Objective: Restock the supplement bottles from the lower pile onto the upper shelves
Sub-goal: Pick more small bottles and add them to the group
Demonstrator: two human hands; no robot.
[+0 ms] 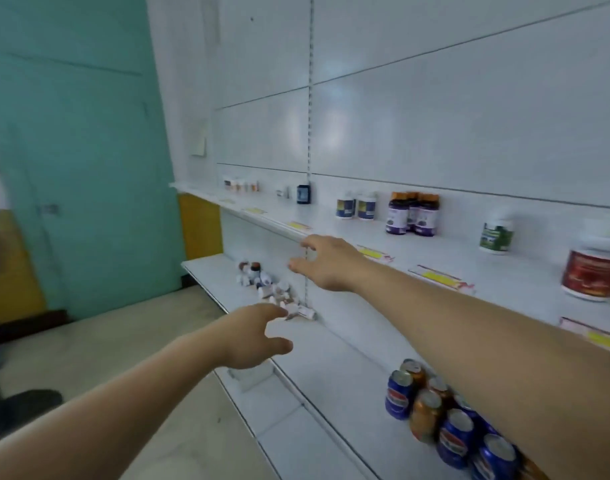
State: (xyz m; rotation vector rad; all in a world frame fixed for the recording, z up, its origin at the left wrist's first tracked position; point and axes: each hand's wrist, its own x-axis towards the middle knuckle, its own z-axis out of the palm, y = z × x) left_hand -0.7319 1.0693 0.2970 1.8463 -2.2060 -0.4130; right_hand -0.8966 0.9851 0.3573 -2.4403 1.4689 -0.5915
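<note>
The left hand [251,336] is spread and empty, its grip open just short of the pile of supplement bottles [272,289] on the lower shelf [334,368]; the right hand [326,263], likewise open, hangs above them. One bottle should be pinched firmly before being lifted to the upper shelf [445,258]

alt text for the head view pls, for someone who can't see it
Both hands, left and right, reach open and empty toward a pile of small bottles on a lower white shelf. The upper shelf holds a few standing bottles; cans sit lower right.
</note>
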